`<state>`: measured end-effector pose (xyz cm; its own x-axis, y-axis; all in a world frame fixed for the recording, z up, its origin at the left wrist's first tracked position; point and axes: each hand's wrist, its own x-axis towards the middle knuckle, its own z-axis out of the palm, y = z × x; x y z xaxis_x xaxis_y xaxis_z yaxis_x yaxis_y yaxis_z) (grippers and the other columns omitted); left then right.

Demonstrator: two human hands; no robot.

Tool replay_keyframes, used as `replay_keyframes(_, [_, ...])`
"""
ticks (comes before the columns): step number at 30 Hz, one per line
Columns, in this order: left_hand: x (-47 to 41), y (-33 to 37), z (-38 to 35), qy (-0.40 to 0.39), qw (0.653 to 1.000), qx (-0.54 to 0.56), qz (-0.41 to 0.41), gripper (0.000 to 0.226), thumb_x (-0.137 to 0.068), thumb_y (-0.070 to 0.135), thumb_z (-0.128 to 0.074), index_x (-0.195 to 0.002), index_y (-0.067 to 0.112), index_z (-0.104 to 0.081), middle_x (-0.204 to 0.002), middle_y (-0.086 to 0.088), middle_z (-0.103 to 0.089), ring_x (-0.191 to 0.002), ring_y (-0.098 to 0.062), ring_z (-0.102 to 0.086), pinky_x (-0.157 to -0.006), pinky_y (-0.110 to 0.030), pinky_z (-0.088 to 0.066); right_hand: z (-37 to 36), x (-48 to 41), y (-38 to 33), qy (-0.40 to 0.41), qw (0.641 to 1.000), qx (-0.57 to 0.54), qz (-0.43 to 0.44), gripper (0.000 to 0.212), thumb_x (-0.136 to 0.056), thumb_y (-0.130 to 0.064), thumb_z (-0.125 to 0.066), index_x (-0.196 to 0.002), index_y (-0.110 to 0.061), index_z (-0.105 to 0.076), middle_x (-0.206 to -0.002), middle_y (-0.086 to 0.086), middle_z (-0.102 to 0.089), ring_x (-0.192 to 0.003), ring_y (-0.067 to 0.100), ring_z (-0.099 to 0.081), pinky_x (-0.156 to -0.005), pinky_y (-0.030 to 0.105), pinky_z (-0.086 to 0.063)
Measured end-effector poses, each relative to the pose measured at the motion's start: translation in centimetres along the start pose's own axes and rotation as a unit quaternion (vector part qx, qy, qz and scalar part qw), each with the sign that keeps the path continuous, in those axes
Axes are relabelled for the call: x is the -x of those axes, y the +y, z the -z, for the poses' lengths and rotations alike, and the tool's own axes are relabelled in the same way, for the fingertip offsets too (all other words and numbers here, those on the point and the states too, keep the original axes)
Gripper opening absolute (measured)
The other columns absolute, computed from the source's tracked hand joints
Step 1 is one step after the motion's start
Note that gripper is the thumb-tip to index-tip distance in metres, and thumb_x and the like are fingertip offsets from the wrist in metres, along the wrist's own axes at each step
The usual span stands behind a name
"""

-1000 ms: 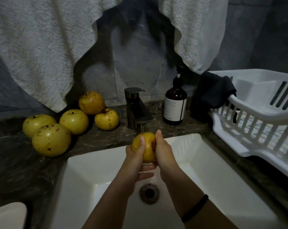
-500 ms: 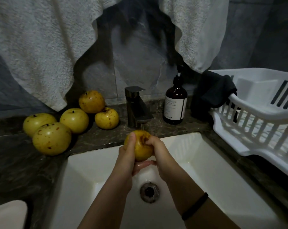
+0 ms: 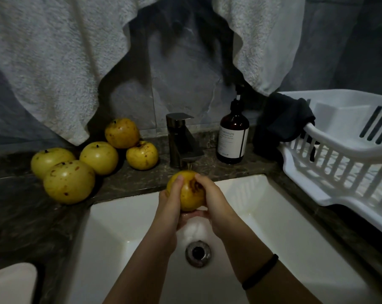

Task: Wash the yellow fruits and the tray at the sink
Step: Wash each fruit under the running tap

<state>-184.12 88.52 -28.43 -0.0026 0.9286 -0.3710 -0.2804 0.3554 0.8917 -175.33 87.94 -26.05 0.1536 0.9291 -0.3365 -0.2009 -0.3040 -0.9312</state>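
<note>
A yellow fruit with a brown mark is held over the white sink, right under the tap, from which a thin stream of water runs. My left hand grips it from the left, thumb up on the skin. My right hand grips it from the right, fingers curled over its top. Several more spotted yellow fruits lie on the dark counter left of the tap. A white slatted tray stands on the counter at the right.
A brown soap pump bottle stands right of the tap. A dark cloth hangs over the tray's left rim. White towels hang above the counter. The drain lies below my wrists. A white object sits at the bottom left.
The fruit has turned in my hands, so its brown mark now faces me. My right fingers slid from its side up over its top. Both hands stay under the tap.
</note>
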Motion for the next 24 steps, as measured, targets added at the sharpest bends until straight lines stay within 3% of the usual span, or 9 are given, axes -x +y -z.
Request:
replay_keyframes(3, [-0.28, 0.06, 0.25, 0.0, 1.0, -0.004, 0.014, 0.067, -0.082, 0.067, -0.051, -0.133, 0.025, -0.044, -0.111, -0.011, -0.064, -0.071, -0.024, -0.073, -0.072, -0.038, -0.059, -0.05, -0.02, -0.12, -0.013, 0.999, 0.03, 0.005, 0.038, -0.097, -0.024, -0.044, -0.134, -0.015, -0.044, -0.133, 0.014, -0.048, -0.121, 0.031, -0.048, -0.104, 0.046, -0.041])
replay_keyframes(5, [-0.05, 0.11, 0.31, -0.004, 1.0, -0.024, 0.004, 0.067, -0.083, 0.068, -0.047, -0.133, 0.025, -0.043, -0.109, -0.011, -0.066, -0.065, -0.021, -0.073, -0.061, -0.031, -0.056, 0.04, 0.08, 0.1, -0.024, 0.999, 0.023, 0.015, 0.038, -0.096, -0.022, -0.045, -0.133, -0.015, -0.044, -0.132, 0.014, -0.048, -0.12, 0.031, -0.048, -0.103, 0.046, -0.042])
replay_keyframes(10, [0.25, 0.04, 0.1, 0.005, 1.0, -0.014, -0.01, 0.066, -0.082, 0.066, -0.051, -0.132, 0.024, -0.043, -0.103, -0.005, -0.06, -0.076, -0.023, -0.068, -0.069, -0.034, -0.055, -0.01, 0.2, 0.67, -0.034, 0.999, 0.014, 0.029, 0.046, -0.093, -0.042, -0.053, -0.134, -0.024, -0.043, -0.128, 0.005, -0.05, -0.114, 0.025, -0.052, -0.101, 0.045, -0.046])
replay_keyframes(17, [-0.24, 0.08, 0.25, 0.01, 0.999, -0.045, -0.006, 0.076, -0.08, 0.076, -0.039, -0.13, 0.02, -0.048, -0.101, -0.013, -0.069, -0.067, -0.023, -0.073, -0.062, -0.03, -0.055, -0.16, -0.15, 0.35, -0.019, 0.999, 0.034, 0.038, 0.041, -0.095, -0.028, -0.047, -0.136, -0.02, -0.041, -0.126, 0.008, -0.049, -0.118, 0.029, -0.049, -0.103, 0.047, -0.043])
replay_keyframes(24, [0.31, 0.22, 0.22, -0.011, 0.998, -0.059, -0.007, 0.072, -0.091, 0.068, -0.024, -0.127, 0.013, -0.053, -0.07, -0.007, -0.072, -0.048, -0.012, -0.067, -0.057, -0.027, -0.053, -0.13, 0.07, 0.54, -0.02, 0.994, 0.057, 0.089, 0.037, -0.097, -0.035, -0.047, -0.132, -0.026, -0.045, -0.124, 0.001, -0.052, -0.108, 0.018, -0.053, -0.092, 0.035, -0.048])
